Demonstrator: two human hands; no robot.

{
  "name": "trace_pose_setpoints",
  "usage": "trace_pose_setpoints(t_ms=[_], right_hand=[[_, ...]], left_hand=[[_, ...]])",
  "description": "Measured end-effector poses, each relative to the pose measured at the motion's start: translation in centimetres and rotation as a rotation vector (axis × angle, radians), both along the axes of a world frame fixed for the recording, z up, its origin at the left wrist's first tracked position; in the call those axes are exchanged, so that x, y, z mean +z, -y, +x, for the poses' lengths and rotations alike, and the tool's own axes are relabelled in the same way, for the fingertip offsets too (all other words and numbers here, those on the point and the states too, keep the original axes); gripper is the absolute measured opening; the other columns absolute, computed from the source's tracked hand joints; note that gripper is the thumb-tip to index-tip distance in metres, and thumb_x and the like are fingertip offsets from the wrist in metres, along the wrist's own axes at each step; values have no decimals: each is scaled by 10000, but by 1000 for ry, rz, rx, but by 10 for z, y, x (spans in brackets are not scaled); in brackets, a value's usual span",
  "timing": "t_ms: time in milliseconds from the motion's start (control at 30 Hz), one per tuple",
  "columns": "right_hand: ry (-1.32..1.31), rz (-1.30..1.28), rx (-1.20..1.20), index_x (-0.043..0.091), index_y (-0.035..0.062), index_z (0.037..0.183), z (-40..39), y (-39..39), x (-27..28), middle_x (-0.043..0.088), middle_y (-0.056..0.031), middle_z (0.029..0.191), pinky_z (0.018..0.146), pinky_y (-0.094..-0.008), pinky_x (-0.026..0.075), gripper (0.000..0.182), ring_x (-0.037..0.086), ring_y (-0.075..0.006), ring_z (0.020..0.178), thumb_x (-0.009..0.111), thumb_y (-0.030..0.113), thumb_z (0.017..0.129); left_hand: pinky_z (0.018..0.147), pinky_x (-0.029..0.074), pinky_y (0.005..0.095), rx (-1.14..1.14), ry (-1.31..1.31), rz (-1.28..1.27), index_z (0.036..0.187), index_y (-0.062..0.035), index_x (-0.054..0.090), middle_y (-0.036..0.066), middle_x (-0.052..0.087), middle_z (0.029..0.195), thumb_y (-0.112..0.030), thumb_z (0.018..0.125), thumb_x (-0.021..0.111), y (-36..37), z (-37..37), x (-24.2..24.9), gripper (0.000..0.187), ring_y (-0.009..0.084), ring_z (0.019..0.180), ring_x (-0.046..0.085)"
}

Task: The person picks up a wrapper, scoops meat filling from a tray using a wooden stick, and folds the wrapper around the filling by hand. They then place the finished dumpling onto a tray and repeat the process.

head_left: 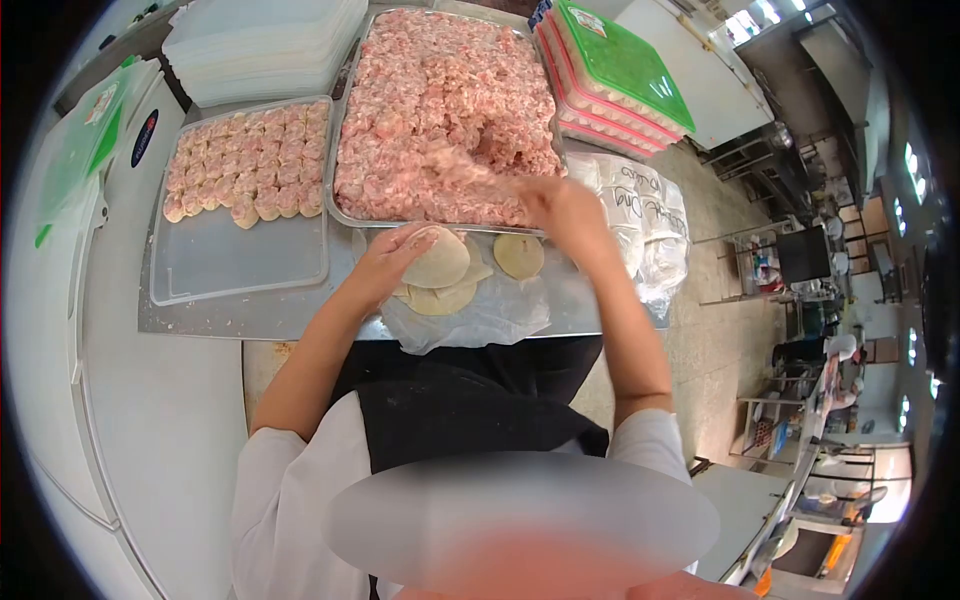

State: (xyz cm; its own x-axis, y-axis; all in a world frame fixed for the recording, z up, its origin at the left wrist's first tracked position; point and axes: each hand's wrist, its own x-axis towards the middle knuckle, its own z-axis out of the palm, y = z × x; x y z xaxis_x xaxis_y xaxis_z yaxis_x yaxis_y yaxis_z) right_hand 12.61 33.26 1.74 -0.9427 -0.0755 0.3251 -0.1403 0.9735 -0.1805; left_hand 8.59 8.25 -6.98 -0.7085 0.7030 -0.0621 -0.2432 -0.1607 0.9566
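My left hand [392, 262] holds a round dough wrapper [438, 260] at the front edge of the big metal tray, above more wrappers [443, 300] lying on a plastic bag [470, 326]. My right hand [562, 212] is closed over the tray's front right edge. Motion blurs whatever it grips, and a blurred smear of meat shows just left of its fingers. The large tray is heaped with pink minced meat [420, 110], hollowed out near the right hand. A single wrapper [519, 256] lies between the hands.
To the left, a plastic tray [240, 262] carries rows of filled dumplings [245, 160]. Stacked clear lids [265, 50] stand behind it. Green-lidded boxes [625, 65] and bagged white packages [640, 210] are on the right. Far right, people [842, 347] stand in the kitchen.
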Motion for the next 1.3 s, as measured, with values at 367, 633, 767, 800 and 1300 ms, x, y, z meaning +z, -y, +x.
trace_pose_setpoints(t_ms=[367,633,767,800,1300], right_hand=[[76,365,-150,606,84,738,13,4,-13,644,-112,683,552,-412,514,176,655,-279,634,573,213,853],[100,-386,-155,659,5,899,15,1,6,639,-182,735,601,-407,471,282,634,-318,647,576,273,922],[80,-747,-104,674,-4,996,11,2,26,641,-208,834,659,-378,478,261,645,-269,735,601,232,915],[78,-749,-103,674,-4,996,5,1,14,641,-208,834,659,-378,478,261,645,-269,735,601,232,915],[-99,42,147,646,21,1032,-2,4,32,598,-163,770,618,-443,494,220,619,-360,731,605,176,881]], left_hand=[[859,469,255,5,-88,-32,1168,-14,612,39,653,1079,-143,920,589,14,-9,-1,280,97,973,583],[968,477,380,283,419,398,1264,29,484,144,587,1197,-148,969,481,-18,-16,31,344,249,1103,590],[1011,428,449,378,475,548,1266,49,459,172,561,1214,-239,996,421,-65,-39,66,396,276,1141,553],[1025,406,461,345,503,659,1277,52,443,173,557,1206,-300,1003,385,-76,-44,77,450,274,1138,547],[991,413,460,518,697,650,1282,-66,481,149,545,1255,-599,949,274,-69,-70,103,662,277,1111,541]])
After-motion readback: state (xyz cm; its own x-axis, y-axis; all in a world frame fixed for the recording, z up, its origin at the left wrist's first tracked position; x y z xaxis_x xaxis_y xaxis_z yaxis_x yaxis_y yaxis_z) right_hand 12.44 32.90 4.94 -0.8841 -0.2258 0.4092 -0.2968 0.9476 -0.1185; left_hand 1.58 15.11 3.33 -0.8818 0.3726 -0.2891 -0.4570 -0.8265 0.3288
